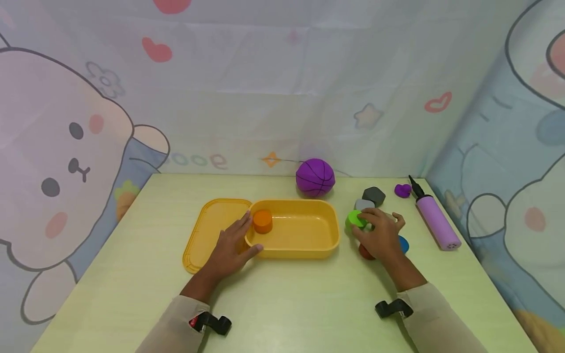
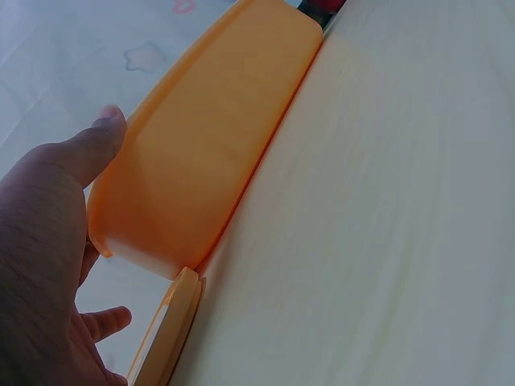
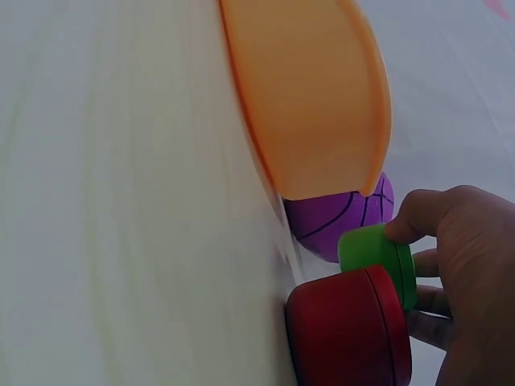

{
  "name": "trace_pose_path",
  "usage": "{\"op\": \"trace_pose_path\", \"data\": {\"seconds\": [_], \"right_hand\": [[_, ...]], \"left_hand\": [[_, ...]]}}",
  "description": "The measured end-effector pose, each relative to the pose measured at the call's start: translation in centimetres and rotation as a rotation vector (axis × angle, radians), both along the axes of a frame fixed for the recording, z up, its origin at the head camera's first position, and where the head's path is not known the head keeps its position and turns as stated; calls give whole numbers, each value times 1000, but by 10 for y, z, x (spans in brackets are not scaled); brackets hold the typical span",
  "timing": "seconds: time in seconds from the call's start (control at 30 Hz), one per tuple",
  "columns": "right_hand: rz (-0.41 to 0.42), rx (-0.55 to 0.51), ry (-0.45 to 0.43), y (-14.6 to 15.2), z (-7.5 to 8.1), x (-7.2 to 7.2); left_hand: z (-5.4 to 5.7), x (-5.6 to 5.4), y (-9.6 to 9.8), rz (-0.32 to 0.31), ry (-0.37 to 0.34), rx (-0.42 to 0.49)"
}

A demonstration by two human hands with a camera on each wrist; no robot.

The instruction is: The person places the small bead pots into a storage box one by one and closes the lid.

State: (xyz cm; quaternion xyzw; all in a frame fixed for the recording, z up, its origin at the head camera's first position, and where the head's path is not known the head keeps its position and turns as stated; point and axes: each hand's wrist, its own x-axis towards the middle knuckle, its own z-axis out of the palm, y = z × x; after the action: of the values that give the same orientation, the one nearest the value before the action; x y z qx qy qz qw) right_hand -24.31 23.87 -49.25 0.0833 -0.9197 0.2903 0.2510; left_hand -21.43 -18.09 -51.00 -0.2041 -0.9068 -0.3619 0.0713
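Observation:
My left hand [image 1: 228,249] rests at the left end of the yellow plastic box [image 1: 292,254], fingers fairly straight and thumb at the front rim. In the left wrist view the thumb touches the rim. An orange cylinder [image 1: 263,221] sits inside the box at its left. To the right of the box, my right hand [image 1: 380,234] pinches a small green cylinder [image 1: 355,219] between thumb and fingers. A seam runs round the green cylinder near one end. Beside it stands a red cylinder [image 3: 342,330], partly under my hand in the head view.
The yellow lid [image 1: 214,223] lies left of the box. Light grey [image 1: 364,204], dark grey [image 1: 374,195] and blue [image 1: 403,244] pieces surround my right hand. A purple basketball [image 1: 315,177] stands behind the box. Far right are a small purple heart [image 1: 402,190] and a purple hand pump [image 1: 437,220].

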Motion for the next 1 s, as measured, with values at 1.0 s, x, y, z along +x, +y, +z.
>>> {"op": "trace_pose_path", "data": {"seconds": [1.0], "right_hand": [[132, -145, 379, -28, -2, -5]], "left_hand": [[4, 4, 1, -1, -1, 10]]}}
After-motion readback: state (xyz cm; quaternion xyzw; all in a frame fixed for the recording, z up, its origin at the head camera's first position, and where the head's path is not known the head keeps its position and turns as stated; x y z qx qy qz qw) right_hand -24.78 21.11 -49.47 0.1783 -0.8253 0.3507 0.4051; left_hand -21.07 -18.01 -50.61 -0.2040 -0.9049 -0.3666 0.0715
